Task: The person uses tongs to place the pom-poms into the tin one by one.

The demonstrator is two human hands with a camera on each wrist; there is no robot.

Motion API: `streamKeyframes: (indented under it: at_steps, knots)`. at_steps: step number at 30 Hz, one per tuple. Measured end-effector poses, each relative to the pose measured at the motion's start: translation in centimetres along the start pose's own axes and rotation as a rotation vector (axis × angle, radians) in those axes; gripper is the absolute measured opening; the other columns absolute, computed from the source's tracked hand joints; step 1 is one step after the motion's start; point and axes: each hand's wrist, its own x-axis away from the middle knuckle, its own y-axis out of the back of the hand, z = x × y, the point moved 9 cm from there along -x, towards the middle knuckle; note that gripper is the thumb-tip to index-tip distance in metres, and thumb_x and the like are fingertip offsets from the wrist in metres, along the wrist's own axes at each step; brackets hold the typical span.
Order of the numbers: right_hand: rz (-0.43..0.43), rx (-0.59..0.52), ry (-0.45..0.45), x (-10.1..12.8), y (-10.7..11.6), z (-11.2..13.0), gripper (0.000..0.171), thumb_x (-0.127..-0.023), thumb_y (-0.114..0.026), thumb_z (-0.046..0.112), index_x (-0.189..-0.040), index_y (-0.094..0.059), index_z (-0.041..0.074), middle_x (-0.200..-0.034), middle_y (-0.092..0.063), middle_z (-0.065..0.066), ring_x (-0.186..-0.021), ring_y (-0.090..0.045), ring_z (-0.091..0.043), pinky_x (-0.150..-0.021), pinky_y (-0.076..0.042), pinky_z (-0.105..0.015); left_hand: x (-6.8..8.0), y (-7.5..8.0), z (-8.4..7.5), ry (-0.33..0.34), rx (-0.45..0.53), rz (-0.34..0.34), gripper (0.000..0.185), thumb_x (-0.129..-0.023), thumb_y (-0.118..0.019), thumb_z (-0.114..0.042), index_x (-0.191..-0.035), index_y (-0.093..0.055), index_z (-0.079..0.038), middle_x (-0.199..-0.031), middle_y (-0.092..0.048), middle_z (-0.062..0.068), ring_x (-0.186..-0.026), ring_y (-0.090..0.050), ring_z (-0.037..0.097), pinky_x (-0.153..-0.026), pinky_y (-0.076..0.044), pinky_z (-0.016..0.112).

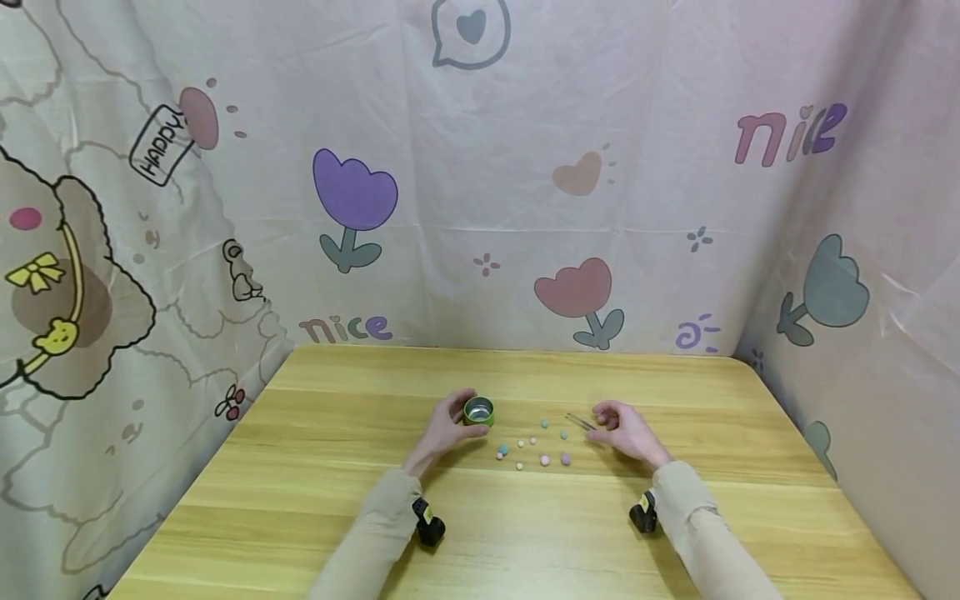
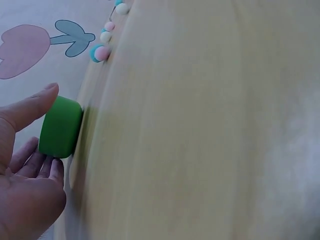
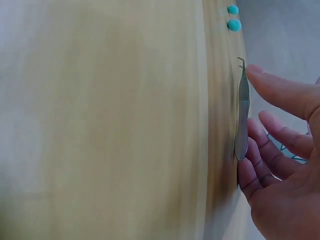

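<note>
My left hand (image 1: 450, 425) curves around a small round green tin (image 2: 61, 127) with an open top and silvery inside. Its thumb lies along one side and its fingers along the other, with the tin upright on the table. Curved-tip metal tweezers (image 3: 242, 115) lie on the table beside my right hand (image 1: 626, 429). That hand's thumb is near the bent tips, its loosely bent fingers close to the rear end. Small pom-poms lie scattered between the hands, among them a purple one (image 1: 566, 459), a blue one (image 1: 503, 449) and a teal one (image 3: 233, 25).
The wooden table (image 1: 315, 517) reaches back to a printed curtain (image 1: 480, 183), which also hangs at both sides. A black wrist camera (image 1: 429, 527) is on the left sleeve and another black camera (image 1: 643, 512) on the right.
</note>
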Motion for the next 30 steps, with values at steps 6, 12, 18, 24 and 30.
streamKeyframes:
  at_steps: [6,12,18,24,30]
  knots:
    - [-0.019,0.005,-0.029,-0.14,-0.19,-0.33,0.042,-0.08,-0.082,0.01,-0.113,-0.064,-0.007,-0.1,-0.066,-0.017,-0.085,-0.057,-0.018,-0.072,-0.046,-0.02,-0.24,-0.21,0.21,-0.01,-0.006,-0.011,0.078,-0.076,-0.079,0.01,-0.143,-0.04,0.014,-0.148,-0.044,0.035,-0.142,-0.039,0.05,-0.124,-0.027,0.056]
    - [-0.046,0.026,-0.058,-0.21,-0.15,-0.11,0.034,-0.08,-0.082,0.009,-0.108,-0.068,-0.005,-0.094,-0.067,-0.014,-0.082,-0.056,-0.015,-0.071,-0.044,-0.02,-0.37,-0.24,0.23,-0.022,-0.025,-0.041,0.072,-0.077,-0.078,0.011,-0.141,-0.043,0.015,-0.144,-0.047,0.035,-0.14,-0.042,0.051,-0.123,-0.029,0.056]
    - [-0.056,0.044,-0.075,-0.29,-0.21,0.04,0.025,-0.081,-0.08,0.007,-0.101,-0.069,-0.003,-0.089,-0.066,-0.011,-0.08,-0.054,-0.014,-0.071,-0.043,-0.022,-0.4,-0.27,0.15,-0.036,-0.042,-0.042,0.069,-0.078,-0.077,0.013,-0.139,-0.044,0.016,-0.142,-0.048,0.036,-0.138,-0.044,0.051,-0.122,-0.031,0.057]
    - [-0.07,0.077,-0.063,-0.35,-0.24,0.14,0.019,-0.082,-0.079,0.006,-0.097,-0.072,-0.003,-0.085,-0.067,-0.009,-0.079,-0.056,-0.015,-0.072,-0.044,-0.025,-0.44,-0.14,0.38,-0.017,-0.046,-0.049,0.068,-0.077,-0.077,0.013,-0.138,-0.047,0.014,-0.142,-0.049,0.035,-0.138,-0.044,0.05,-0.122,-0.032,0.057]
    - [-0.079,0.113,-0.056,-0.35,-0.22,0.31,0.01,-0.084,-0.077,0.007,-0.091,-0.072,0.0,-0.082,-0.068,-0.007,-0.077,-0.056,-0.014,-0.071,-0.044,-0.026,-0.58,-0.17,0.73,0.012,-0.064,-0.043,0.068,-0.078,-0.077,0.011,-0.139,-0.046,0.013,-0.143,-0.049,0.034,-0.139,-0.044,0.05,-0.122,-0.031,0.056]
